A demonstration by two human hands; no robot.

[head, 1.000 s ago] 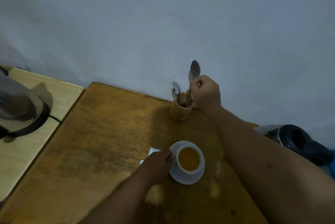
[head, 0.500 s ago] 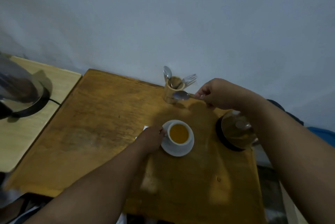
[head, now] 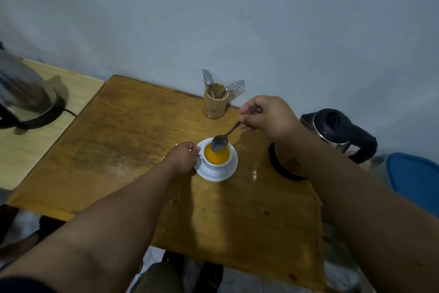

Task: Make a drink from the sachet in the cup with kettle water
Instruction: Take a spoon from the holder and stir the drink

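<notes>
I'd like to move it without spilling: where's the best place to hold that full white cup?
Probably the cup by its small handle on its left side, where the left hand already sits; come from the left, since the spoon hangs above.

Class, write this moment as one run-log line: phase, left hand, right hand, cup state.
phase: about to stir | left hand: steadying cup handle | right hand: holding spoon over cup | cup: orange drink, on saucer

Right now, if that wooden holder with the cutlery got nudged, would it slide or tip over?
The wooden holder would probably tip fairly easily: it looks narrow and tall, and the spoon and forks stick out above its rim, leaning to either side. It seems light, so a low push might just slide it on the smooth table.
</notes>
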